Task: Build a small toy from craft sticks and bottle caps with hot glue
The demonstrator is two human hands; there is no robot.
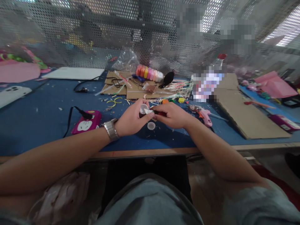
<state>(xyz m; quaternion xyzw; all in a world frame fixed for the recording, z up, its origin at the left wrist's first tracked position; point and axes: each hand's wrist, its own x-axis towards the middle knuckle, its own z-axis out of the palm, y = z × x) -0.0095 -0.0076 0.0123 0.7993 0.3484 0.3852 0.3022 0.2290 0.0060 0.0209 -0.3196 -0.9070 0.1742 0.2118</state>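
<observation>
Above the bench (50, 120), left hand (130, 120): its fingers close around a small white cup (143, 108), steadying it, we judge, for the other hand.
Right hand (172, 115): its fingers grip a dark-and-red tool (162, 113), mostly hidden from us, near the cup.
White disc (151, 126): flat below the hands, easily reached.
Pink glue gun (205, 117): right of the right hand, handle toward us, perhaps for convenience.
Magenta socket box (95, 120): at left, plug (86, 115) inserted, presumably supplying power.

Dim light covers the worktop (47, 115); bright light glares through the perforated screen (154, 34), upper right. Soft shadow lies beneath the hands (128, 120). Edges stretch and blur, and patches are pixelated.
</observation>
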